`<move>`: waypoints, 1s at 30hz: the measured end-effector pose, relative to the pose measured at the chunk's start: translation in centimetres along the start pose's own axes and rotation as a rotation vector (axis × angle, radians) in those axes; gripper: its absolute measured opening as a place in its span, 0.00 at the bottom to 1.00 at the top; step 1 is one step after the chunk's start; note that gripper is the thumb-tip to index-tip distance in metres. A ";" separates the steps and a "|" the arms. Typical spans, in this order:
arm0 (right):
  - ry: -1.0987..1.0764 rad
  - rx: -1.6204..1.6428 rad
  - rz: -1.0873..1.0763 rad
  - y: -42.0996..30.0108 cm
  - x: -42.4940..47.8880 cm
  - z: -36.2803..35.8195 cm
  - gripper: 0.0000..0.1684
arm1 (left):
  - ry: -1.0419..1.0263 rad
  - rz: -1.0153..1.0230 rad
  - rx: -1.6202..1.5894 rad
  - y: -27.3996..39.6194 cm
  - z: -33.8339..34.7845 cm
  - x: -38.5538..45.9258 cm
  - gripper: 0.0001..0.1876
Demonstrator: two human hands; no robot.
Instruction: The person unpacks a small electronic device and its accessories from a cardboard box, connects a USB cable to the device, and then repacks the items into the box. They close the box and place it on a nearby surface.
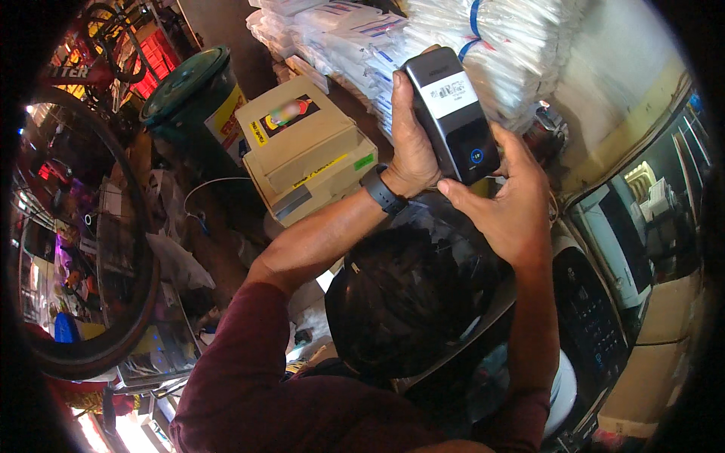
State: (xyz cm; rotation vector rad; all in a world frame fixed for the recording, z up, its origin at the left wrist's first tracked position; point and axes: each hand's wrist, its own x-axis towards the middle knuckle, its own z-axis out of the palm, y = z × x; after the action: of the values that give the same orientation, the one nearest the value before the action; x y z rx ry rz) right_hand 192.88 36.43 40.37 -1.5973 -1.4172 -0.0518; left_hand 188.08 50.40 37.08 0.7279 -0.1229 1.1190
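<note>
A dark, thick rectangular electronic device (461,127), which looks like a power bank, is held up before me in both hands. It bears a white label with print on its upper part and a lit blue ring with digits near its lower end. My left hand (416,141), with a dark band on the wrist, grips its left side, the thumb lying along the edge. Around the lower right corner curls my right hand (504,198), its thumb by the bottom edge. Fingers behind the device are mostly hidden. Below both hands bulges a black plastic bag (408,300).
Beige boxes (306,147) stand left of the device, beside a lidded green bin (184,90). White plastic-wrapped bundles (510,51) are piled beyond. A bicycle wheel (150,272) is at left. On the right are a black panelled appliance (589,311) and a cardboard box (645,374).
</note>
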 end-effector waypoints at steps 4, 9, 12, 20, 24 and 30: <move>0.007 -0.062 0.000 0.1 -0.1 -0.4 0.41 | -0.015 -0.010 0.028 -0.3 0.3 -0.1 0.39; 0.038 -0.017 0.015 0.6 -0.2 -0.4 0.40 | -0.053 -0.019 0.048 -0.8 0.4 0.1 0.38; 0.068 -0.004 0.014 1.0 -0.2 -0.3 0.40 | -0.053 -0.028 0.004 -1.2 0.4 0.2 0.38; 0.093 -0.030 0.003 1.3 -0.4 -0.3 0.40 | -0.056 -0.017 0.082 -1.3 0.7 0.1 0.39; 0.071 -0.018 0.060 0.8 -0.3 -0.4 0.40 | -0.064 -0.037 0.026 -1.5 0.6 0.3 0.39; 0.087 -0.011 0.022 1.4 -0.5 -0.3 0.41 | -0.077 -0.044 0.058 -1.5 0.4 0.2 0.39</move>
State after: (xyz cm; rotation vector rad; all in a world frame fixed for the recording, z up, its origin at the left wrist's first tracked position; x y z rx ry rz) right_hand 193.94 36.09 39.41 -1.6001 -1.3343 -0.1158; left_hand 189.53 49.91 36.78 0.8220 -0.1391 1.0568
